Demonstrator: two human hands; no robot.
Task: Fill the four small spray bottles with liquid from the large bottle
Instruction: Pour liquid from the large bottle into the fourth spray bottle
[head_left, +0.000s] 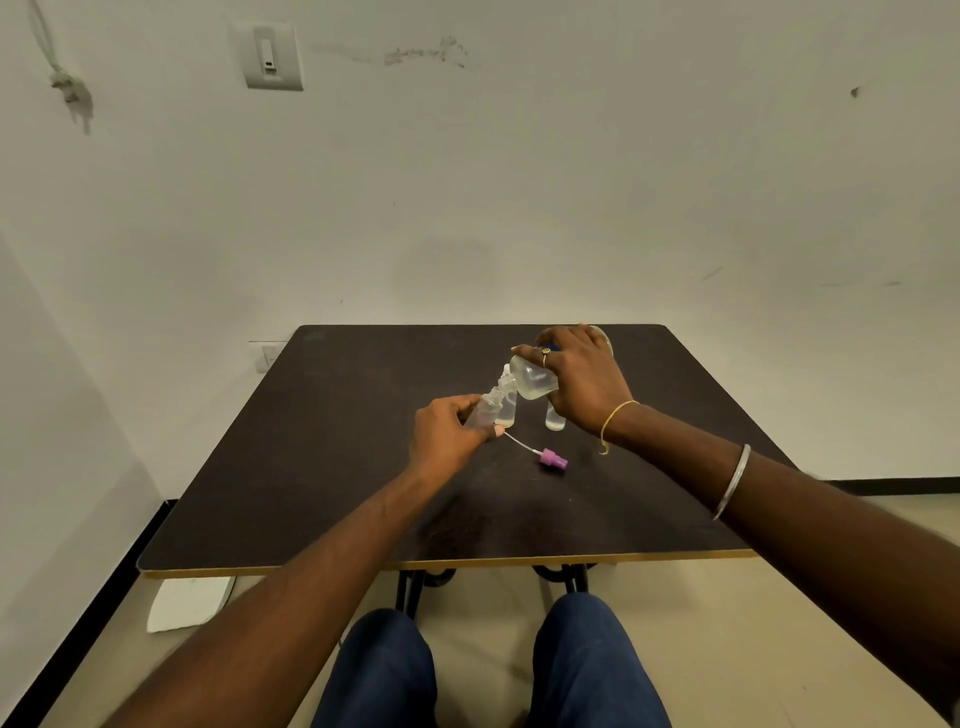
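Head view, pouring step, read left to right with the large bottle (532, 382) as landmark. Left of the large bottle, the left hand (447, 434) grasps a small spray bottle (483, 415), uncapped and tilted, with its open neck raised toward the large bottle's mouth. The two openings appear to meet; whether liquid is running cannot be told. Just behind that neck, a second small bottle (506, 413) stands upright on the counter (363, 467), holding clear liquid. The large bottle is tipped, mouth down and leftward, with clear liquid in its lower side. The right hand (582, 379) wraps over its body from above, fingers curled round it. Below the large bottle's right side, under the right hand, a third small bottle (555, 420) stands upright with liquid in it. Nearer the onlooker than the large bottle, a purple spray head (552, 459) with its white dip tube lies on the counter. No fourth small bottle can be seen.

Judgement: filling is mid-task, with two bottles seemingly done. The next move calls for a slow, steady tilt with the necks aligned, then levelling the large bottle before overflow and refitting the spray head.
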